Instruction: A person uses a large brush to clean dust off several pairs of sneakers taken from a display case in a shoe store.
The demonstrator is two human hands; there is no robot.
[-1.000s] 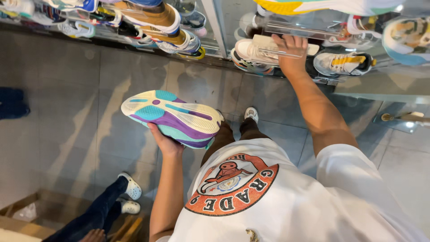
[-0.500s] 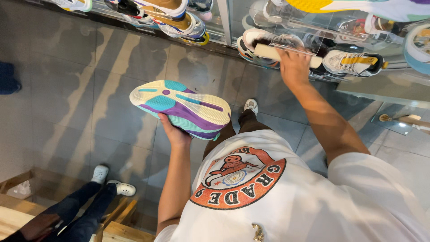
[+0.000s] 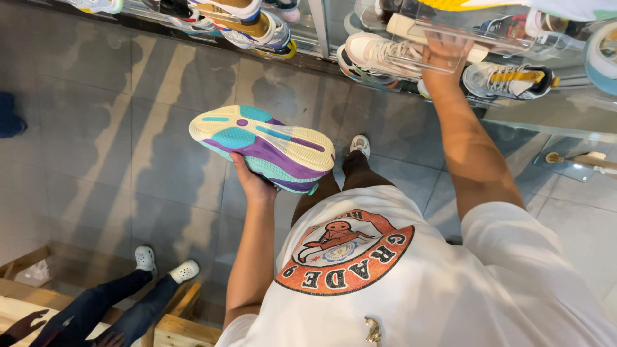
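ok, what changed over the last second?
The right hand moved from the white shoe onto the clear shelf edge above it. The left hand holds the multicoloured shoe sole-up as before. A seated person's legs shifted at lower left.

One multicoloured sneaker [image 3: 263,148] in hand; one pair of white shoes [image 3: 164,265] on a seated person.

Light was bright and even, falling from above. Soft striped shadows crossed the grey tiled floor [image 3: 128,128]. Glare streaked the clear glass shelf [image 3: 553,109] (top right), edges bent with wide-lens distortion, and the upper corners looked slightly blurred.
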